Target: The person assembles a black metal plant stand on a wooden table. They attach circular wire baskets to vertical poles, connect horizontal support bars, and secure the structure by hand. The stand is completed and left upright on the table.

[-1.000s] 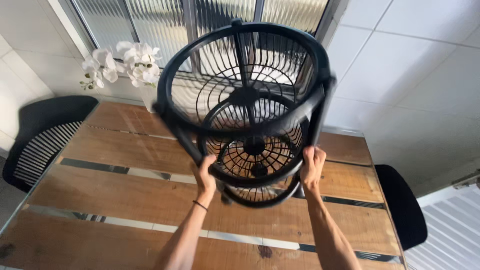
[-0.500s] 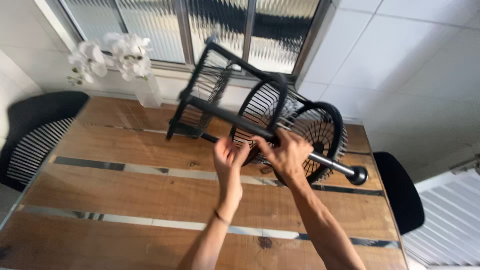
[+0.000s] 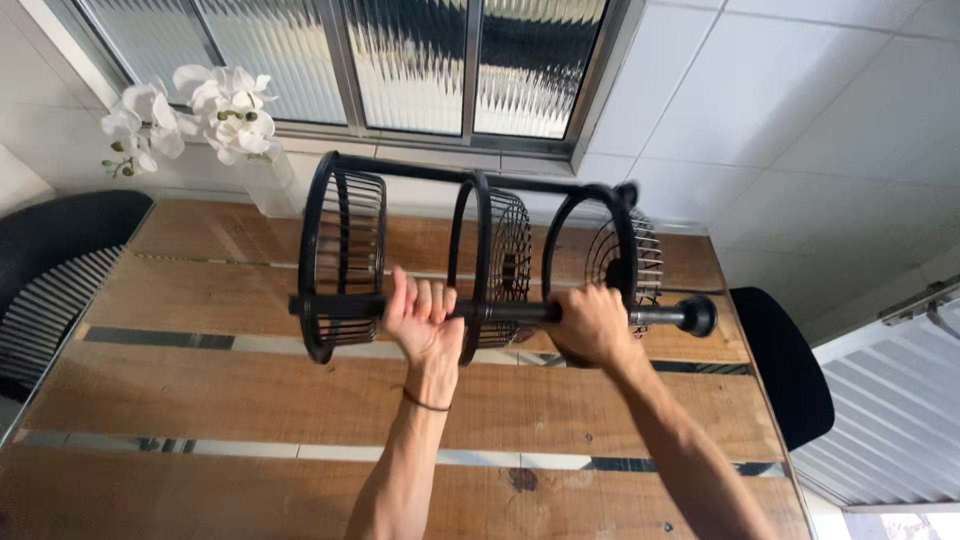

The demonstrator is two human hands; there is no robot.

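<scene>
you've got the black three-tier wire basket rack [image 3: 480,250] turned on its side, held up over the wooden bench [image 3: 250,400], long axis running left to right. both hands are on the near pole [image 3: 520,312], which runs horizontal across the middle of the view.

left hand [image 3: 425,325]: fingers [image 3: 420,298] wrap up and over the pole between the left basket [image 3: 345,255] and the middle basket [image 3: 495,265], closed on it. thumb side is hidden behind the palm, so can't tell how fully it locks. thin dark band on that wrist.

right hand [image 3: 590,325]: closed in a fist around the same pole, between the middle basket and the right basket [image 3: 625,260]. fingertips curl under and out of sight.

hard to read: the right basket is partly behind its own hoop and your right hand, only part of its wire floor shows. pole's right end has a round foot [image 3: 697,316], clear of the bench. the left end stops at the left basket rim. far pole [image 3: 450,175] runs along the top, its right tip mostly hidden behind the hoop. can't tell if any part of the rack touches the bench; it reads as lifted clear.

around it: white orchid [image 3: 195,110] at the far left by the ribbed-glass window [image 3: 420,60], its pot washed out against the wall. black chair [image 3: 50,270] at left, cut off by the frame edge. second black chair [image 3: 785,365] at right, only its back showing. both forearms are cut off at the bottom edge.
</scene>
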